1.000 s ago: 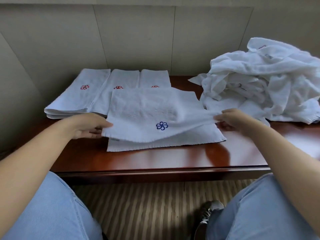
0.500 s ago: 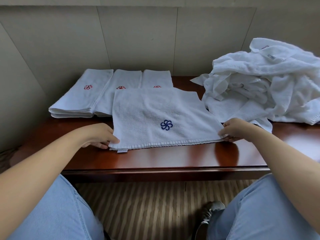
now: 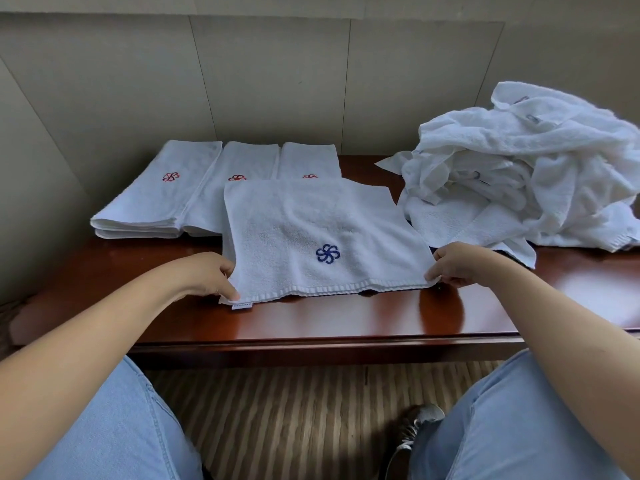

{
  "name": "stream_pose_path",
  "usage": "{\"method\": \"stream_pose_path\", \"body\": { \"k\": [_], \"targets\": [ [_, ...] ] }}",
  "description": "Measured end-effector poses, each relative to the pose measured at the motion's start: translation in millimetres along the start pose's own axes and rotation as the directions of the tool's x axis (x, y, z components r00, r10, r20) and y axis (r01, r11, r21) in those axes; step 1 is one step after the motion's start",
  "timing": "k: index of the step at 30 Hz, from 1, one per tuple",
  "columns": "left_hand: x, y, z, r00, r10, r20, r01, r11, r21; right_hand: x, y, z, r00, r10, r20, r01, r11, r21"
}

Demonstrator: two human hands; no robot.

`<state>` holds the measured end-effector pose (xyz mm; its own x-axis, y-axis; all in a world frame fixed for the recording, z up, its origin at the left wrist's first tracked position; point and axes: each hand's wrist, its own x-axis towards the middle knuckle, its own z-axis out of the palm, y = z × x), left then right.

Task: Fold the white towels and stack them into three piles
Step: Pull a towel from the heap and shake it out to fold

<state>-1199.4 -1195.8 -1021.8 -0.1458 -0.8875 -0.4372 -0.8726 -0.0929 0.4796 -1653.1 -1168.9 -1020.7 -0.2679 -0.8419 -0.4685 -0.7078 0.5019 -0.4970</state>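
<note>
On the glossy wooden table (image 3: 346, 317), left hand (image 3: 207, 275) and right hand (image 3: 457, 263) pinch the near corners of a fluffy rectangular towel (image 3: 322, 223); beside it, a crumpled heap (image 3: 526, 174).

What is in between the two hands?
In the head view, the towel with the blue flower stretches between the left hand and the right hand, each pinching a near corner.

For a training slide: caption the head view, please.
Both hands, left and right, pinch the blue-logo towel by its near corners on the table.
</note>
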Motion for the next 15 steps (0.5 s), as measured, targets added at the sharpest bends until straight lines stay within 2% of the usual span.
{"method": "stream_pose_path", "body": {
  "k": [4, 9, 15],
  "targets": [
    [-0.6, -0.6, -1.1, 0.999, -0.024, 0.040, 0.024, 1.000, 0.001, 2.1, 6.6, -2.9, 0.999, 0.019, 0.025, -0.022, 0.992, 0.124],
    [-1.1, -2.0, -3.8, 0.999, -0.007, 0.033, 0.016, 0.960, -0.279, 9.8, 16.6, -7.6, 0.998, 0.036, 0.043, -0.047, 0.951, 0.305],
    [-3.6, -10.4, -12.4, 0.997, -0.022, 0.070, 0.046, 0.929, -0.366, 13.7, 24.5, -14.2, 0.995, 0.022, 0.098, -0.058, 0.923, 0.380]
  ]
}}
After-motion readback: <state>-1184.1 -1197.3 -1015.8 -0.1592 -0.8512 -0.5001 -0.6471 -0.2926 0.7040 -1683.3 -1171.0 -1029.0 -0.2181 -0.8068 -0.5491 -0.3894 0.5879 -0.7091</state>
